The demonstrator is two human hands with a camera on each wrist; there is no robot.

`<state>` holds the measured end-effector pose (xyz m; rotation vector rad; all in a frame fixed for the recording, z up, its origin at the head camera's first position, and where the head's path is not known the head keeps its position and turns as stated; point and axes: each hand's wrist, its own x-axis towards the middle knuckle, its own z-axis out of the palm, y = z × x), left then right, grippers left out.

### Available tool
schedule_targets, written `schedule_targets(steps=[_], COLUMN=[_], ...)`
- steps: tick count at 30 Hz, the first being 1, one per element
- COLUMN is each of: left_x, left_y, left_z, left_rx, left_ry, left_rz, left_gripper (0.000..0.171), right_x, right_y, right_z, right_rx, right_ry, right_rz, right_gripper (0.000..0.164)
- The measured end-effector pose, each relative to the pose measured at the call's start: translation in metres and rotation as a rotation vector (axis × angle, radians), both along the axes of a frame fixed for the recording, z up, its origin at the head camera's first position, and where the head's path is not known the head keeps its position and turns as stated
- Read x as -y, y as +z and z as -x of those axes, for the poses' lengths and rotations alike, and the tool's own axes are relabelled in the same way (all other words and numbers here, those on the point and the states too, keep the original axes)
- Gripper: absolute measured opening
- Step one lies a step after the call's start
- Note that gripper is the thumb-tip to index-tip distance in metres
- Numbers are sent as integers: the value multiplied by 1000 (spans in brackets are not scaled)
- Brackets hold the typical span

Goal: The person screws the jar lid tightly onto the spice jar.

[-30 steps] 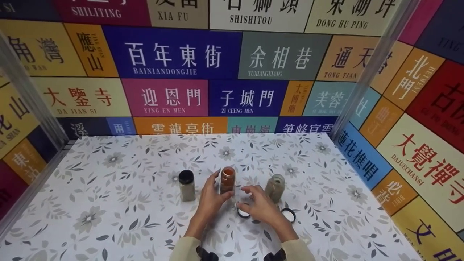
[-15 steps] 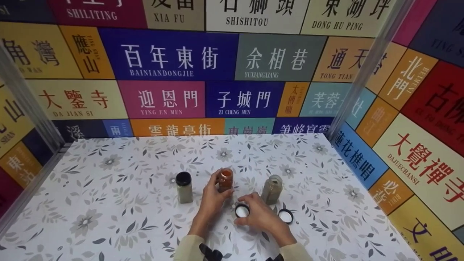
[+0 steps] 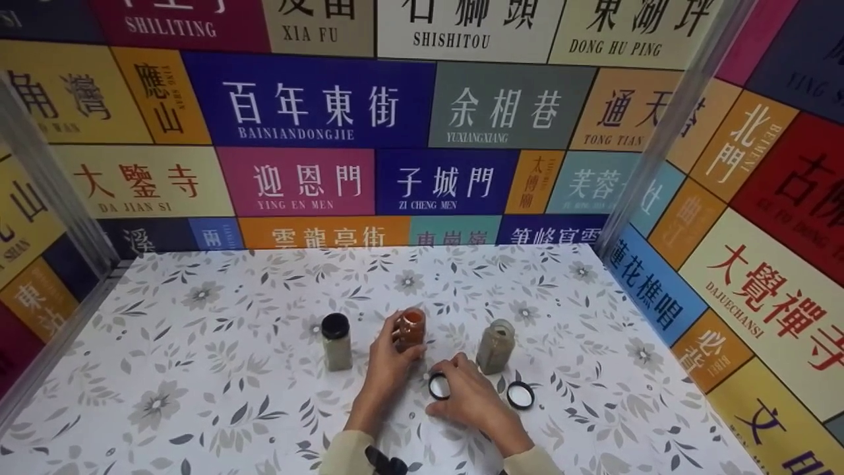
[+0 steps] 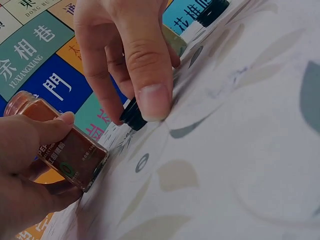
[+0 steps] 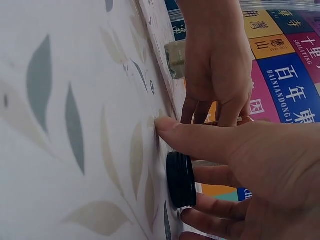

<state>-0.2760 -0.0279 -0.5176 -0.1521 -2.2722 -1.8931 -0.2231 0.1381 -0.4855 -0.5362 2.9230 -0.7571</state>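
Note:
My left hand [image 3: 390, 359] grips an uncapped spice jar [image 4: 75, 150] of reddish-brown powder, upright on the table, thumb on its near side and fingers round the other. My right hand [image 3: 469, 394] is lowered over a black screw lid [image 5: 181, 180] lying with its white inside up. Its fingers are beside the lid; in the right wrist view the thumb [image 5: 192, 137] stands apart from it. Right of that hand stands a second uncapped jar [image 3: 496, 348] with greyish-green contents. Another black lid [image 3: 521, 395] lies white side up near it.
Left of the left hand stands a capped jar [image 3: 337, 343] with a black lid and pale greyish contents. A leaf-patterned white cloth [image 3: 231, 369] covers the table. Colourful sign panels [image 3: 310, 99] form the walls behind and at the sides.
My right hand has come down around the nearer lid, its fingers drawing closer to it. The left hand keeps its grip on the reddish jar. The view has shifted slightly.

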Motion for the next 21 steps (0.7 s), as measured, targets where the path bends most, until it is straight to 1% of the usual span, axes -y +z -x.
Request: schedule_targets(steps=[8, 11, 16, 21], left_x=[0, 0, 0, -1], left_y=[-1, -1, -2, -2], left_z=[-1, -2, -1, -1], left_rx=[-11, -19, -16, -12], left_ry=[1, 7, 18, 7], left_rz=[3, 12, 14, 2], left_gripper=[67, 65, 64, 65], right_x=[2, 1, -1, -3], right_y=[3, 4, 9, 14], right_z=[2, 4, 8, 8], right_rx=[-33, -11, 44, 27], right_ry=[-23, -35, -61, -80], right_rz=[-27, -20, 31, 72], right_gripper=[45, 43, 47, 51])
